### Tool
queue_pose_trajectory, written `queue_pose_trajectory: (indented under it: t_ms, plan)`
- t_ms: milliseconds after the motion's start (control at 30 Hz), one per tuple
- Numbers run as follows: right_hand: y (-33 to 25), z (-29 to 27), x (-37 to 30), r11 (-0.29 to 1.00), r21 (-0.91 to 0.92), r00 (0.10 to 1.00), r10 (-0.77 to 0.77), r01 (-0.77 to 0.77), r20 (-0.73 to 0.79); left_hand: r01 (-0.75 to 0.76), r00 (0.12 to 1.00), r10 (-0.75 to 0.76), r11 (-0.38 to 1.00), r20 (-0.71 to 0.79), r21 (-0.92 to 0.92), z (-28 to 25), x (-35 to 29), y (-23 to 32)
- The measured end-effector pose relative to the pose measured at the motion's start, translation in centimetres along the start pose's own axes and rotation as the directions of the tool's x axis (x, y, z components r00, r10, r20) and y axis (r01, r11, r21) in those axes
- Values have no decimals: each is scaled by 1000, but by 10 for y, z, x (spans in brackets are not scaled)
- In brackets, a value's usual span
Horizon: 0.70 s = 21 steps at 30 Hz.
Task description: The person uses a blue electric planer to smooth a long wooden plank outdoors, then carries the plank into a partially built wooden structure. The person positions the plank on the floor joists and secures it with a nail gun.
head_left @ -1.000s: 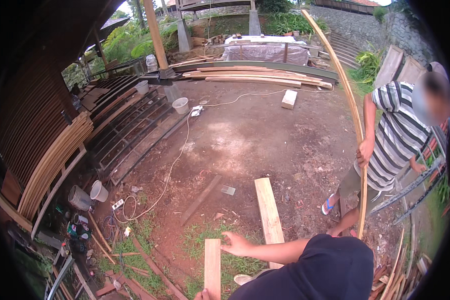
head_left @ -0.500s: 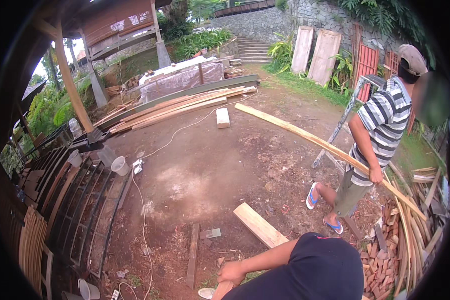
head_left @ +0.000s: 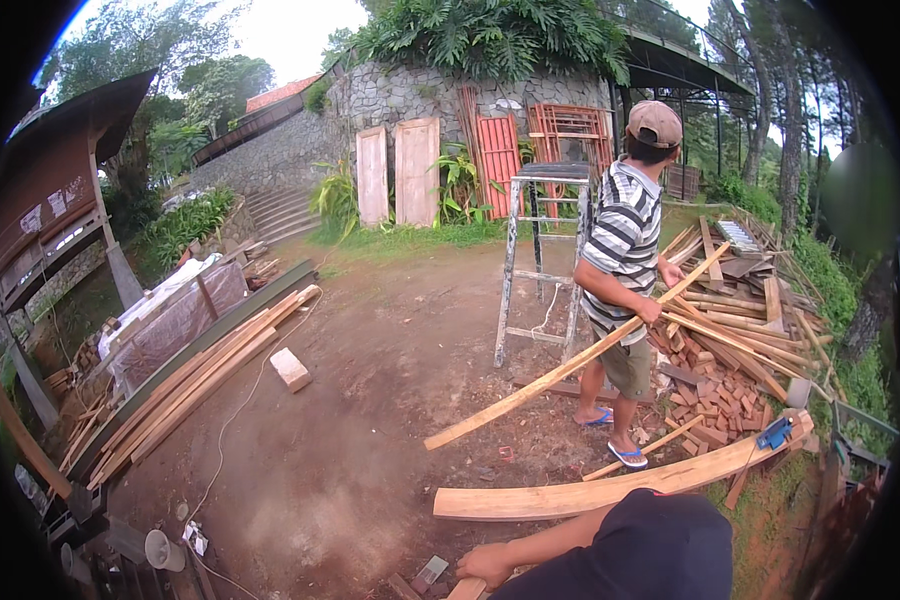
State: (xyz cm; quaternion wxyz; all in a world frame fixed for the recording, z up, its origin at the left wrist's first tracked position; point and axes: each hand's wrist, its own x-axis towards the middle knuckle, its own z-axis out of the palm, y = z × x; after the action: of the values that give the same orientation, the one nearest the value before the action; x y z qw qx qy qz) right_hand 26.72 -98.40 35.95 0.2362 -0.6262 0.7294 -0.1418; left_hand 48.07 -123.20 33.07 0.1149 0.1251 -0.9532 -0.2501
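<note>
Right hand [head_left: 485,566]: fingers clasped over the short board's end
Short board [head_left: 465,591]: nearer than the broad plank [head_left: 590,497], below its left end
Left hand: out of sight; cannot tell its fingers' state
Blue tool [head_left: 774,433]: on the broad plank's right end
Co-worker [head_left: 625,225]: beyond the broad plank, gripping a long batten [head_left: 530,386]

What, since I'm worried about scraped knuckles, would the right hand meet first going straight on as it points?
Past the wooden piece it touches, the right hand would probably meet the small flat grey piece to its left, though depth is unclear and it might pass above.
</note>
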Motion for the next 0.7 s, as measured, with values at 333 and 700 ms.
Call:
queue_pose_trajectory:
  t_ms: [333,700]
  plan:
    - [-57,-94,238,928,340,970,208,-155,-126,421,674,-607,784,-420,-457,-159,99,-112]
    - [-132,8,538,690,719,953,-153,-86,261,-42,383,-903,191,-192,-981,-282,44,-358]
